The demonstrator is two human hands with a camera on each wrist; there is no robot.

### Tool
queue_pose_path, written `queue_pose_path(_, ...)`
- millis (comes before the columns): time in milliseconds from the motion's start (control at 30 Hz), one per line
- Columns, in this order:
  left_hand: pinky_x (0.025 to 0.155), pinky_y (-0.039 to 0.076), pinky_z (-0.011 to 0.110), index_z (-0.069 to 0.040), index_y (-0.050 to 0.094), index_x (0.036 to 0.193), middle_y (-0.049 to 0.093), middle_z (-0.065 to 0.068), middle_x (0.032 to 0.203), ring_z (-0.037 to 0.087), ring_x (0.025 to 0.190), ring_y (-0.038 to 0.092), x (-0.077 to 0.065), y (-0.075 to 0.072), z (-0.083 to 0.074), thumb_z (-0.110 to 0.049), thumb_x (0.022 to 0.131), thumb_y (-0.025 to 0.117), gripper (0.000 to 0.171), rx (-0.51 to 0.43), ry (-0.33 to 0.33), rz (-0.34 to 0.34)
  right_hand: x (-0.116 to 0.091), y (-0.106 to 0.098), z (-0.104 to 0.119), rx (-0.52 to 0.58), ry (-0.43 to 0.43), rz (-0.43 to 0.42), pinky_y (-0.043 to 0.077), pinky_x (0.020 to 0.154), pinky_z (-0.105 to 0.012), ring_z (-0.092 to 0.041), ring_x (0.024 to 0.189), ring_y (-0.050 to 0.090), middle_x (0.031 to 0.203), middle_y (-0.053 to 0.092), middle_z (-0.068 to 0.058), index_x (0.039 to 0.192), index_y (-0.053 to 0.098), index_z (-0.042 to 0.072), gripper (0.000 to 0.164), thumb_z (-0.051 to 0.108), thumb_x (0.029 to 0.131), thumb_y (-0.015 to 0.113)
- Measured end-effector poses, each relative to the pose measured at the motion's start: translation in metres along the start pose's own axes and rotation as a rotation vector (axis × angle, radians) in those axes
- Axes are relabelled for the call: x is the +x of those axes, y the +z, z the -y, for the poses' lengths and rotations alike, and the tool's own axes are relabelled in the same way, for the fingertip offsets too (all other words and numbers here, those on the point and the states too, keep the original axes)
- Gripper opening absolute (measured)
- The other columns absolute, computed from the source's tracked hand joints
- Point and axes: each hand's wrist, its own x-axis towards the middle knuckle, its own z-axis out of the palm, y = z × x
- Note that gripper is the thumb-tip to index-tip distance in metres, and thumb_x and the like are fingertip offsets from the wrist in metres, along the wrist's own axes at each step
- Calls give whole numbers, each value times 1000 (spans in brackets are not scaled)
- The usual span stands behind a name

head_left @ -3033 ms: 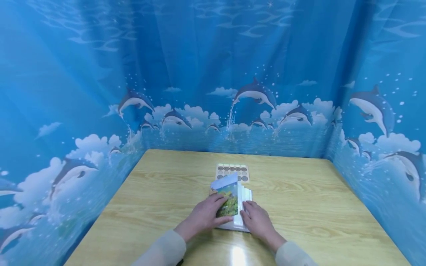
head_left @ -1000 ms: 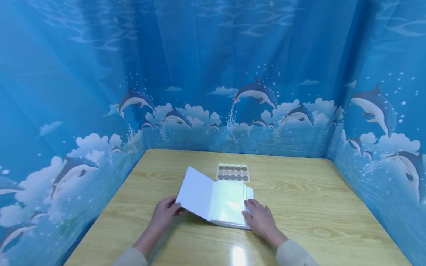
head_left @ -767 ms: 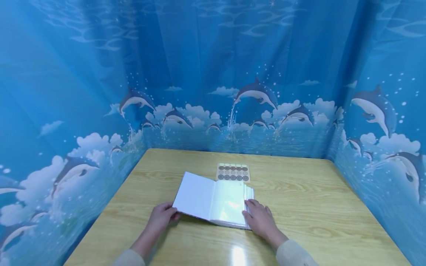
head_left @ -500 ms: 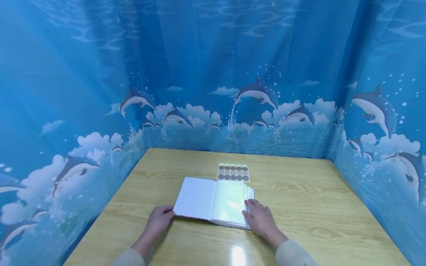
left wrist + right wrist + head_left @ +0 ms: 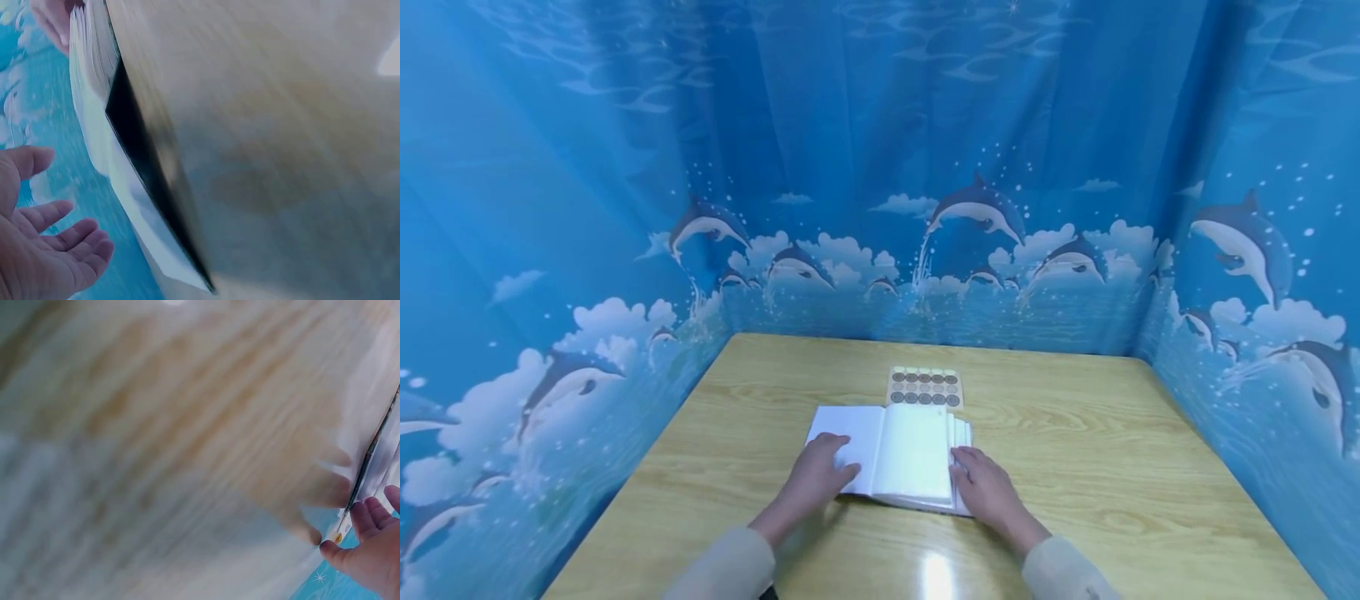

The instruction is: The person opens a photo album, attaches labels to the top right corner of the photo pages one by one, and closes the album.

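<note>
An open white book (image 5: 913, 454) is seen lying between and just beyond the two hands. Its left leaf is partly hidden by the left hand (image 5: 814, 473), whose fingers are loosely spread and hold nothing. Its stepped page edges are touched by the right hand (image 5: 988, 493); whether they are pinched or merely rested on cannot be told. Both sleeves (image 5: 1067, 575) are cut off below the hands, as is the near table edge. Beyond the hands, a card of discs (image 5: 925, 387) is partly met by the book. Wood tabletop (image 5: 1112, 467) is left showing outside each hand.
</note>
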Motion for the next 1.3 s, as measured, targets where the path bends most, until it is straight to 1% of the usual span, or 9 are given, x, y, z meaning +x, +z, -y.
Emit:
queue_pose_path(167, 105, 42, 53, 10, 56, 130, 57, 28, 128, 42, 120, 53, 13, 17, -23, -30, 86, 77, 63, 73, 35, 124, 1, 0, -2, 2, -4, -19, 34, 109, -59, -45, 128, 47, 137, 53, -26, 133, 58, -4, 37, 14, 100, 54)
queue_pose_path(233, 107, 41, 52, 7, 54, 134, 54, 27, 134, 40, 124, 51, 17, 26, -29, -38, 85, 77, 70, 144, 45, 169, 1, 0, -4, -11, -7, -30, 35, 108, -60, -45, 127, 48, 137, 54, -26, 132, 58, -4, 37, 13, 100, 55)
queue_pose_path(300, 107, 41, 51, 4, 53, 137, 51, 25, 138, 39, 127, 49, 19, 34, -35, -46, 84, 76, 77, 221, 62, 197, 1, -1, -4, -19, -12, -41, 36, 107, -60, -45, 126, 49, 136, 55, -26, 130, 59, -4, 36, 13, 99, 56)
queue_pose_path(433, 105, 44, 50, -1, 51, 141, 49, 23, 141, 37, 128, 48, 19, 49, -41, -58, 79, 75, 88, 361, 120, 210, 1, -1, -4, -21, -10, -37, 35, 107, -60, -46, 126, 49, 136, 54, -26, 131, 59, -4, 36, 13, 99, 56)
queue_pose_path(533, 104, 45, 49, -2, 50, 141, 48, 23, 142, 36, 129, 47, 18, 56, -43, -63, 77, 73, 92, 442, 159, 197, 0, -1, -4, -14, -10, -22, 34, 108, -60, -46, 128, 48, 138, 53, -27, 132, 58, -5, 38, 13, 99, 56)
queue_pose_path(600, 104, 44, 49, -3, 49, 142, 47, 22, 143, 36, 130, 47, 18, 59, -44, -66, 76, 72, 94, 482, 172, 196, 0, -1, -4, -8, -12, -13, 34, 108, -61, -47, 128, 47, 138, 52, -27, 133, 57, -6, 38, 12, 99, 57)
queue_pose_path(800, 103, 44, 49, -6, 49, 143, 47, 21, 143, 35, 129, 47, 19, 64, -44, -70, 73, 73, 97, 527, 205, 214, -2, -1, -4, -18, -18, -10, 34, 108, -61, -47, 128, 47, 138, 52, -27, 132, 57, -6, 38, 12, 99, 56)
queue_pose_path(1000, 101, 45, 47, -10, 49, 144, 49, 18, 141, 32, 127, 48, 21, 70, -43, -69, 71, 75, 97, 555, 197, 234, -3, 1, -3, -10, -5, -10, 33, 109, -61, -47, 129, 46, 138, 52, -28, 133, 56, -7, 40, 13, 98, 57)
queue_pose_path(1300, 96, 49, 45, -8, 51, 141, 51, 18, 137, 31, 123, 50, 20, 72, -41, -65, 75, 74, 90, 544, 226, 216, -3, 1, -2, -11, 1, -8, 33, 109, -61, -46, 129, 45, 139, 51, -28, 134, 55, -6, 41, 14, 98, 58)
